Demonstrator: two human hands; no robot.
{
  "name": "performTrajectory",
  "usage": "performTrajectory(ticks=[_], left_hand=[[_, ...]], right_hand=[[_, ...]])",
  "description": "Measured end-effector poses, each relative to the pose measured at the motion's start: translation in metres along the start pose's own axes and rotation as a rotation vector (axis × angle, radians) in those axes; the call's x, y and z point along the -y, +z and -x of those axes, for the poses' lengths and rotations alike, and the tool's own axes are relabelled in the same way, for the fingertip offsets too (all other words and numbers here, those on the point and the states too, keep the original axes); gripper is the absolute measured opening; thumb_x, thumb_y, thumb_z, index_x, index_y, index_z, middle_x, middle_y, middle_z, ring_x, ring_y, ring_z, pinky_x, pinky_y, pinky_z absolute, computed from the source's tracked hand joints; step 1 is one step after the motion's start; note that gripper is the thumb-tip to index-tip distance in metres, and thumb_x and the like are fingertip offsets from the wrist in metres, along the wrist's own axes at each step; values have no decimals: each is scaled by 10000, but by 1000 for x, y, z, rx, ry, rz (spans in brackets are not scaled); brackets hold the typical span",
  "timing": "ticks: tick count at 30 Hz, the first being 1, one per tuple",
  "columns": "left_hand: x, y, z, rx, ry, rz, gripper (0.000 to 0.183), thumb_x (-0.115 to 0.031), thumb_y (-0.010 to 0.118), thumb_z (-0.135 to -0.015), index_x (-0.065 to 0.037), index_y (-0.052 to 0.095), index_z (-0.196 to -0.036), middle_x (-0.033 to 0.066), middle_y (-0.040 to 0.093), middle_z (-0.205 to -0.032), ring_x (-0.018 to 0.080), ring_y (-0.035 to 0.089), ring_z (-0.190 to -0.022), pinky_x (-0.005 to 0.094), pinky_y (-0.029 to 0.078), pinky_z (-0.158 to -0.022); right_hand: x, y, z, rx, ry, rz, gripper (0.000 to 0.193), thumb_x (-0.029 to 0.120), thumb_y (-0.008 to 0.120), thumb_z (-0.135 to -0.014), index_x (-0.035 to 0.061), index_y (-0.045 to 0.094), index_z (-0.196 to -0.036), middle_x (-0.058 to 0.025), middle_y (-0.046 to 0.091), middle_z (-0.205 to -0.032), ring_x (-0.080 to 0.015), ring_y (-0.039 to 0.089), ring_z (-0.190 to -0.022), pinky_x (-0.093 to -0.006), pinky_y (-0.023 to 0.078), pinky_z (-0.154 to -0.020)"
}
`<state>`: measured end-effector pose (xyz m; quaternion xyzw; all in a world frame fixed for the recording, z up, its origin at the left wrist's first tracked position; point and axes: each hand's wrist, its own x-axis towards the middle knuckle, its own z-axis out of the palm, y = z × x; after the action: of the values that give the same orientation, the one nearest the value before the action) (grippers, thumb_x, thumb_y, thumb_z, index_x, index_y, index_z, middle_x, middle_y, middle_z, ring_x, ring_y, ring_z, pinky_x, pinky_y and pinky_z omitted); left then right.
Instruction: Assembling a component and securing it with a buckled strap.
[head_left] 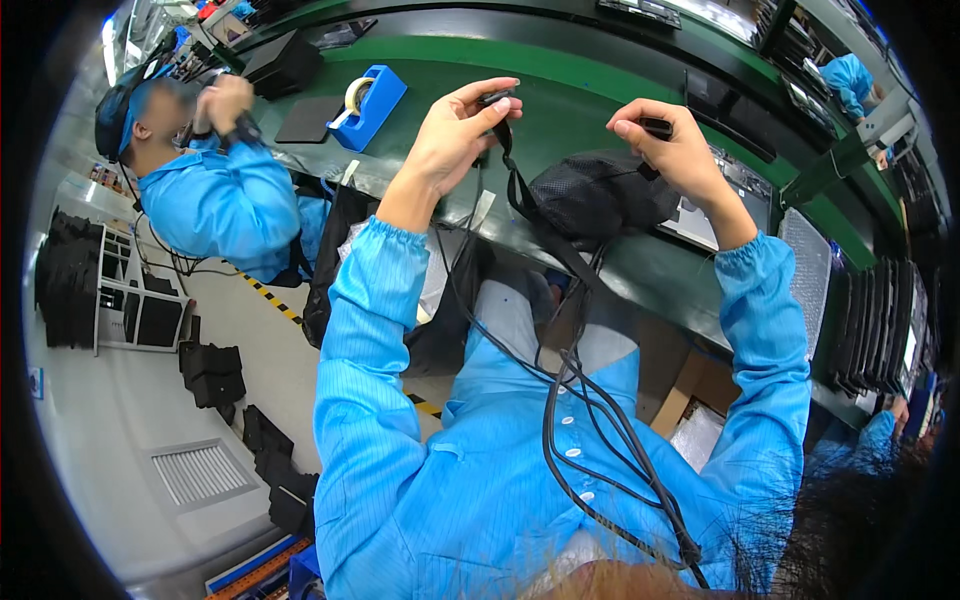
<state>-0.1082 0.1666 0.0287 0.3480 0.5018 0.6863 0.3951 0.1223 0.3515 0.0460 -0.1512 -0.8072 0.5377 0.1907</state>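
Black strap [506, 145] hangs left of the mesh bag [600, 195], its upper part pinched between fingers of the left hand [450, 135]. At right, the right hand [678, 150] curls its fingers round a small black piece [656, 128].

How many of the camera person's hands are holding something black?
2. The left hand holds a black strap over the green bench; the right hand holds a small black piece near the black mesh bag. Both hands show plainly.
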Motion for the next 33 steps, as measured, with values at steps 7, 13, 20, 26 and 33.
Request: performTrajectory(ticks=[7,13,20,26,33], left_hand=[[4,26,12,-123,223,-439,415,-105,828,-877,-15,685,-1256,17,743,-916,44,647,-769,195,486,-640],[17,45,18,-152,252,-380,466,-67,828,-869,10,629,-1283,82,729,-976,104,688,-822,224,550,-707],[46,28,29,-142,192,-605,197,-109,701,-983,58,650,-1073,70,703,-899,112,684,-791,258,567,-663],[35,24,27,-52,114,-553,126,-84,661,-1004,38,662,-1033,60,704,-889,116,685,-773,243,567,-686],[47,14,36,44,-113,169,113,-162,663,-1021,-84,639,-1098,26,697,-1045,140,635,-1005,350,517,-884]], right_hand=[[-15,41,-12,103,-169,74,228,171,737,-952,-5,727,-1097,-34,723,-934,-100,634,-866,-283,520,-810],[-32,66,-29,191,-112,-59,216,154,729,-941,-31,725,-1052,-9,693,-840,-77,602,-826,-269,503,-781],[-35,74,-26,95,-83,-91,187,117,690,-956,-57,729,-1016,23,685,-854,-55,561,-813,-271,496,-771],[-48,71,-21,118,-154,-120,203,189,716,-977,-8,716,-1027,62,609,-810,-30,497,-713,-242,402,-617],[-46,68,-9,146,56,-367,141,217,708,-992,103,629,-972,99,479,-730,-8,392,-594,-218,285,-518]])
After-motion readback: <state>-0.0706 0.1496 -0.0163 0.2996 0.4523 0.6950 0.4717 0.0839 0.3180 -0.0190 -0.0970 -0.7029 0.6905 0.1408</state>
